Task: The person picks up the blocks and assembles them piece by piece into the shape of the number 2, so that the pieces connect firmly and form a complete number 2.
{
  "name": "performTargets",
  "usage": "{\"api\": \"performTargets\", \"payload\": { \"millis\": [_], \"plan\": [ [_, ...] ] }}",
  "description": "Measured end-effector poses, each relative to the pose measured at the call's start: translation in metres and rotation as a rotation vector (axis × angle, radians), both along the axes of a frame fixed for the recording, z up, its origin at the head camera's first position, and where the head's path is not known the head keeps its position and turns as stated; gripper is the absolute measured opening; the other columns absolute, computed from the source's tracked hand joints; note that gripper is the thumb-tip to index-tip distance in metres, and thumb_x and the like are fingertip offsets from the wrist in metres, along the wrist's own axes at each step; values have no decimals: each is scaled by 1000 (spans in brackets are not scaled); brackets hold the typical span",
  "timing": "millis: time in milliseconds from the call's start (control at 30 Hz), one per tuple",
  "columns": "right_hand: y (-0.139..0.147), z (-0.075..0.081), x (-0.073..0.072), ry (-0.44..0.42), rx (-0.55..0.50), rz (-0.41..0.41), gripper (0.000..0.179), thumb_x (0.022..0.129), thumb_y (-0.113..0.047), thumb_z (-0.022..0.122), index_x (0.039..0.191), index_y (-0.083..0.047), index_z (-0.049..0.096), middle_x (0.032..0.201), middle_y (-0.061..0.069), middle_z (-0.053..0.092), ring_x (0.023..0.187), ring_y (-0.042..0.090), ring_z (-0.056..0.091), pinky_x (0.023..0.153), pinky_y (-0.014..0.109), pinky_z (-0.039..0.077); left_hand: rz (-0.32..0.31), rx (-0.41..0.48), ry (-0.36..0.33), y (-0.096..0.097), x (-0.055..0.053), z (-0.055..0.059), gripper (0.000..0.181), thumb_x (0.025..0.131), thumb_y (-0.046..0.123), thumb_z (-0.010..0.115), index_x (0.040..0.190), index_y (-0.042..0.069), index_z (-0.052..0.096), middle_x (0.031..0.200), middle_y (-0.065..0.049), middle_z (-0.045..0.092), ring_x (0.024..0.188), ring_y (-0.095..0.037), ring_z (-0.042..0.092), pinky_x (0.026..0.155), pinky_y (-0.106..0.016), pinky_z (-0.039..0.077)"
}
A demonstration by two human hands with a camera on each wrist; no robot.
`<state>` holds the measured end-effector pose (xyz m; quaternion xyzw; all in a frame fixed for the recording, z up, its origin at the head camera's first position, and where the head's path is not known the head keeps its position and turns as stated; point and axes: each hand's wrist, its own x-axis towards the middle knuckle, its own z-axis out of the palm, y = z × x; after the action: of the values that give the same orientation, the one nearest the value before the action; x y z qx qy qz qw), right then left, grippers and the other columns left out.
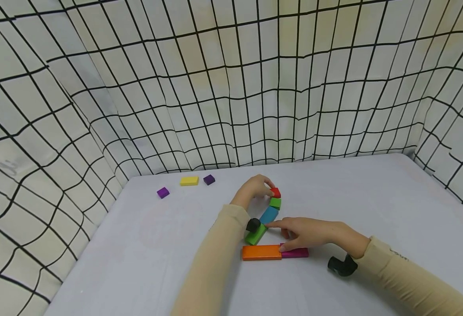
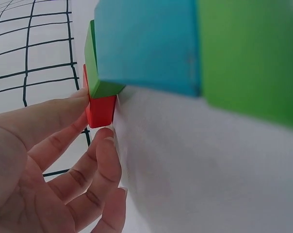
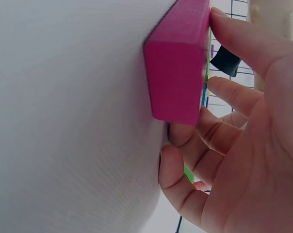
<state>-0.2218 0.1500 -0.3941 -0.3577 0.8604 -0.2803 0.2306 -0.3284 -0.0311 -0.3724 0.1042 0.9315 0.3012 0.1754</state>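
Note:
My left hand (image 1: 253, 189) pinches a small red block (image 2: 102, 111) at the far end of a curved row. After the red block, the row runs toward me through a small green block (image 1: 275, 202), a curved blue block (image 1: 269, 214) and a longer green block (image 1: 256, 235). Below it lie an orange block (image 1: 261, 253) and a magenta block (image 3: 175, 80), end to end. My right hand (image 1: 314, 232) reaches in from the right, its index fingertip beside the blue and green blocks. Its thumb rests where orange and magenta meet; the other fingers bend loosely near the cloth.
At the back left of the white-covered table (image 1: 137, 245) lie a yellow block (image 1: 189, 181), a dark purple block (image 1: 209, 179) and a brighter purple block (image 1: 162, 192). Black netting (image 1: 225, 116) over white cloth stands along the back and both sides.

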Motion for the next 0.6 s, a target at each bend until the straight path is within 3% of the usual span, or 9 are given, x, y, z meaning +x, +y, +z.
{"api": "performTargets", "payload": {
  "millis": [600],
  "plan": [
    [1,-2,0,-11,-1,-7,65,94,-34,76,151,-16,51,94,-4,54,88,13,51,74,28,47,-13,-9,-4,-1,0,0,26,97,14,70,122,10,73,104,-6,62,84,-20,56,78,-34,47]
  ]
}}
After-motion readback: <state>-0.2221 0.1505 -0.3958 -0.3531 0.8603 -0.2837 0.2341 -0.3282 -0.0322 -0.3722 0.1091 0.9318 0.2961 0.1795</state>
